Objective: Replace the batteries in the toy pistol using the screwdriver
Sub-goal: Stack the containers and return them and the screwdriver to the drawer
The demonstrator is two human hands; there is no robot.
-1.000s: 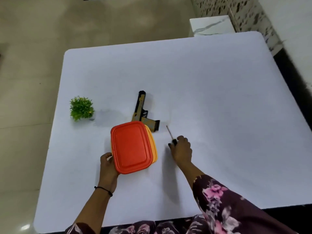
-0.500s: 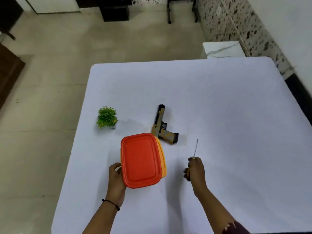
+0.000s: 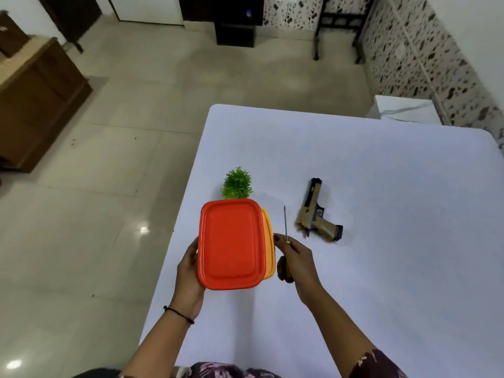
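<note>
A tan and black toy pistol point(image 3: 316, 214) lies flat on the white table point(image 3: 381, 241), muzzle pointing away from me. My right hand point(image 3: 296, 259) grips a screwdriver point(image 3: 285, 227) by its dark and orange handle, the thin shaft pointing away, a little left of the pistol. My left hand point(image 3: 188, 274) holds an orange box with a red lid point(image 3: 231, 244) by its left side, lifted above the table's left edge. The box's inside is hidden by the lid.
A small green artificial plant point(image 3: 236, 183) stands just beyond the box near the table's left edge. Tiled floor lies to the left. A wooden cabinet point(image 3: 35, 99) stands far left, and a white marble block point(image 3: 406, 110) sits past the far table edge.
The view has swung left and up. My right hand has lifted the screwdriver off the table and brought it next to the box. The left hand still holds the box.
</note>
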